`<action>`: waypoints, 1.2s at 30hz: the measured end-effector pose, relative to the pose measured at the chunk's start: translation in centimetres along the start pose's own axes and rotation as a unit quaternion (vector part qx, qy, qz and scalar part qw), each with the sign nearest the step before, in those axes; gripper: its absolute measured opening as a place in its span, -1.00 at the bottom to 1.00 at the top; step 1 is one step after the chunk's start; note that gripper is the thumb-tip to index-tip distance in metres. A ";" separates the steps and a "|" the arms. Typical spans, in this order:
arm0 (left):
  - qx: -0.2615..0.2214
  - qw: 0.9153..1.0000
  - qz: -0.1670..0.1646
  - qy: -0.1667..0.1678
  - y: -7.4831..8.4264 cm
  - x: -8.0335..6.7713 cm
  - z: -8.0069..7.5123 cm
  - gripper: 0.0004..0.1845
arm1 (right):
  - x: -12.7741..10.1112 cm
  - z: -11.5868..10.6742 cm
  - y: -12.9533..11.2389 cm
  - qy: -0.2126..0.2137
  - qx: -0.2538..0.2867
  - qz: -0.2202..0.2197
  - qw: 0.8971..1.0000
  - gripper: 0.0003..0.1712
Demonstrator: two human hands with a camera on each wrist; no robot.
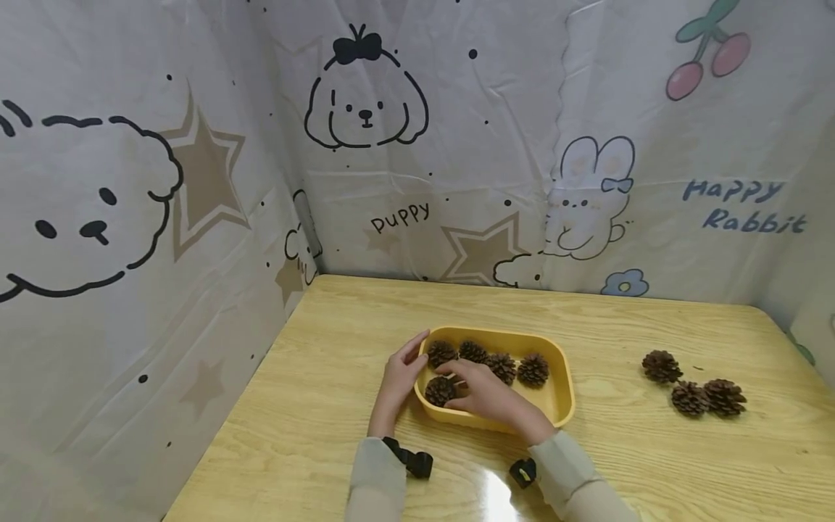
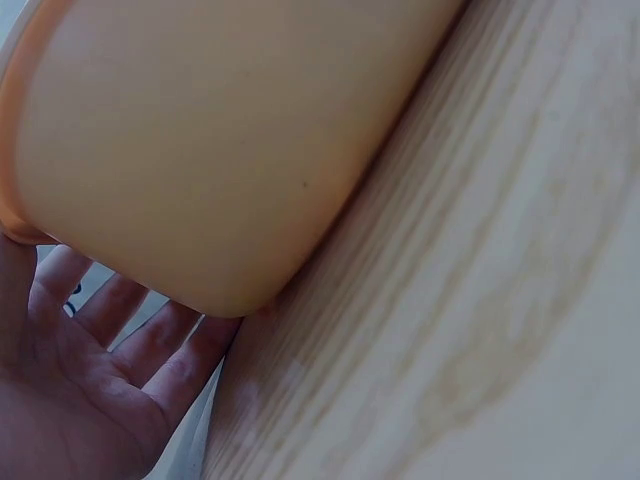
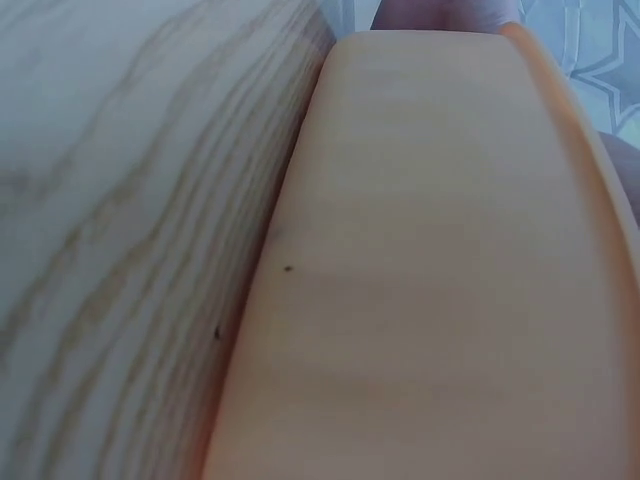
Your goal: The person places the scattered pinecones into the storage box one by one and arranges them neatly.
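A yellow plastic tub (image 1: 561,384) with a rounded rim stands on the table with several brown pine cones inside. At its left end my left hand (image 1: 398,377) holds the tub, thumb at the rim; the left wrist view shows the fingers (image 2: 120,310) against the outside wall. My right hand (image 1: 485,391) reaches over the near rim into the tub. Its curled fingers and thumb are around a pine cone (image 1: 440,391) in the near left corner. Another pine cone (image 1: 442,354) lies just behind it. In the right wrist view the tub's outer wall (image 3: 430,250) hides most of the hand.
On the wooden table (image 1: 313,377), three pine cones lie to the right: one pine cone (image 1: 662,367) slightly behind, and a pair, the left pine cone (image 1: 689,399) touching the right one (image 1: 725,398). A printed cloth (image 1: 417,246) hangs behind the table and at its sides.
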State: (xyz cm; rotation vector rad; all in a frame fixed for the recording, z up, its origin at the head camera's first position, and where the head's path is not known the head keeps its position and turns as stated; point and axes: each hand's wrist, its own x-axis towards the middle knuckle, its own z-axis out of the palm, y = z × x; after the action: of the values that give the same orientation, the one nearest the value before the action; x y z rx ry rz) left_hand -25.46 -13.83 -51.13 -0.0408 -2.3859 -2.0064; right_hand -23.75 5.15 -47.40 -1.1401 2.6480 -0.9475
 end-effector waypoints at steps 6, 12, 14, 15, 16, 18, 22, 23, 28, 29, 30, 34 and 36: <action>0.007 1.000 0.010 -0.007 0.4 0.7 0.5 -0.50 | -0.7 -1.0 0.3 0.011 0.006 -0.003 1.000 -0.43; 0.008 1.000 0.019 -0.004 0.7 0.8 0.8 -0.50 | -1.2 -1.6 0.4 0.011 0.026 0.008 1.000 -0.45; 0.006 1.000 0.026 -0.016 0.8 0.8 0.9 -0.50 | -1.5 -1.8 0.5 0.017 0.026 0.014 0.999 -0.46; 0.007 0.999 0.028 -0.020 0.7 0.8 0.9 -0.50 | -1.7 -1.9 0.5 0.020 0.031 0.016 0.999 -0.46; 0.007 0.999 0.025 -0.020 0.6 0.7 0.8 -0.50 | -1.9 -1.9 0.5 0.024 0.036 0.013 0.999 -0.46; 0.010 1.000 0.021 -0.011 0.3 0.3 0.5 -0.50 | -2.2 -1.9 0.5 0.034 0.049 0.007 0.998 -0.45; 0.015 1.000 0.006 0.018 -0.2 -0.6 -0.6 -0.51 | -2.8 -1.9 0.5 0.085 0.062 -0.004 0.995 -0.44; 0.016 1.000 0.006 0.021 -0.3 -0.8 -0.8 -0.51 | -3.0 -1.9 0.5 0.103 0.065 -0.003 0.993 -0.45; 0.015 1.000 0.009 0.011 -0.4 -1.1 -1.0 -0.50 | -4.7 -2.3 1.7 0.198 0.071 -0.012 0.978 -0.48; 0.014 1.000 0.010 0.010 -0.4 -1.1 -0.9 -0.50 | -5.0 -2.5 2.0 0.213 0.075 -0.016 0.974 -0.49; 0.014 1.000 0.010 0.008 -0.3 -1.1 -0.7 -0.50 | -5.4 -2.7 2.3 0.230 0.077 -0.017 0.970 -0.49; 0.013 1.000 0.019 0.001 -0.1 -0.7 0.0 -0.51 | -7.1 -3.7 3.6 0.290 0.093 -0.014 0.952 -0.47; 0.013 1.000 0.023 -0.003 0.0 -0.6 0.5 -0.51 | -7.9 -4.2 4.2 0.312 0.095 -0.013 0.945 -0.44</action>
State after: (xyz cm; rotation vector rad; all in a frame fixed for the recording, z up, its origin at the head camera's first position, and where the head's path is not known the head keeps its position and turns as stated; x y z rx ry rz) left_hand -24.91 -13.38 -51.24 -0.1016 -2.3910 -1.9581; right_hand -22.09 14.94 -47.57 -0.9456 2.8925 -1.7763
